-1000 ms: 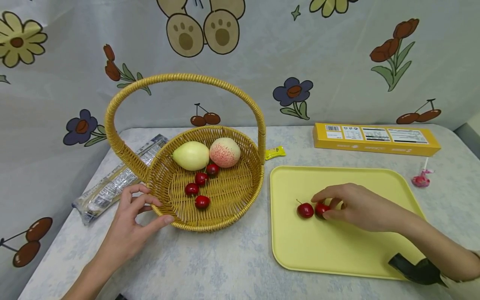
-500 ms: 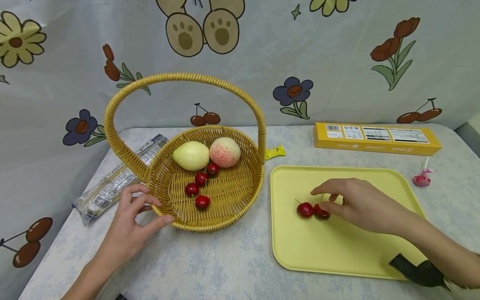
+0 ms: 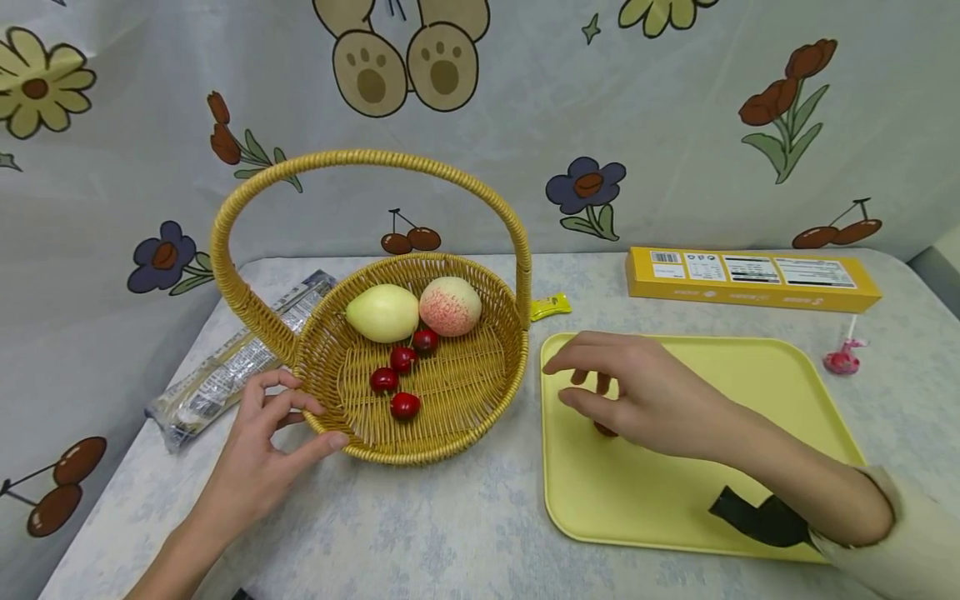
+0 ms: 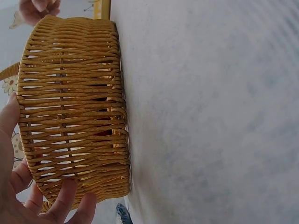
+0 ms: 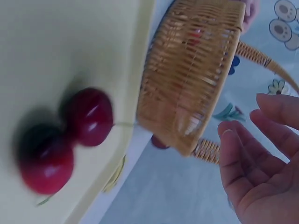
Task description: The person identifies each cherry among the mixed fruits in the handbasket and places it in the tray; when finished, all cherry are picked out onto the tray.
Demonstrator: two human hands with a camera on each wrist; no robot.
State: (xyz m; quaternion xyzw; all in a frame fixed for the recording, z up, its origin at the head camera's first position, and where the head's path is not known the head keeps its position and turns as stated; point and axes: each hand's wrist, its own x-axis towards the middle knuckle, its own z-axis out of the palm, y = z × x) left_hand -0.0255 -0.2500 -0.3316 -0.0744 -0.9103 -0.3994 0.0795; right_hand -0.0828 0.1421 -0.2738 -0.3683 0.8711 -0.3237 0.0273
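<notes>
My left hand [image 3: 258, 458] grips the near left rim of a wicker basket [image 4: 74, 100], thumb at the rim and fingers along the outer wall. Inside the basket lie a pale pear [image 3: 382, 314], a peach [image 3: 450, 307] and several cherries [image 3: 405, 407]. Over the yellow tray [image 3: 675, 517] hovers my right hand [image 3: 641, 396], its fingers loosely bent and holding nothing. Two cherries rest on the tray below it: in the right wrist view, one cherry [image 5: 91, 116] touches the other cherry [image 5: 46, 163]. From the head, the right hand hides most of them.
A silvery plastic package [image 3: 232, 367] lies left of the basket, partly behind it. A small yellow wrapper [image 3: 550, 306] sits between basket and tray. Behind the tray is a yellow box [image 3: 750, 279]; a pink lollipop [image 3: 843, 358] lies to the right. The basket's tall handle [image 3: 375, 158] arches up.
My right hand has lifted off the right-hand cherry on the tray and moved left, over the pair. The left hand and the basket stay where they were.
</notes>
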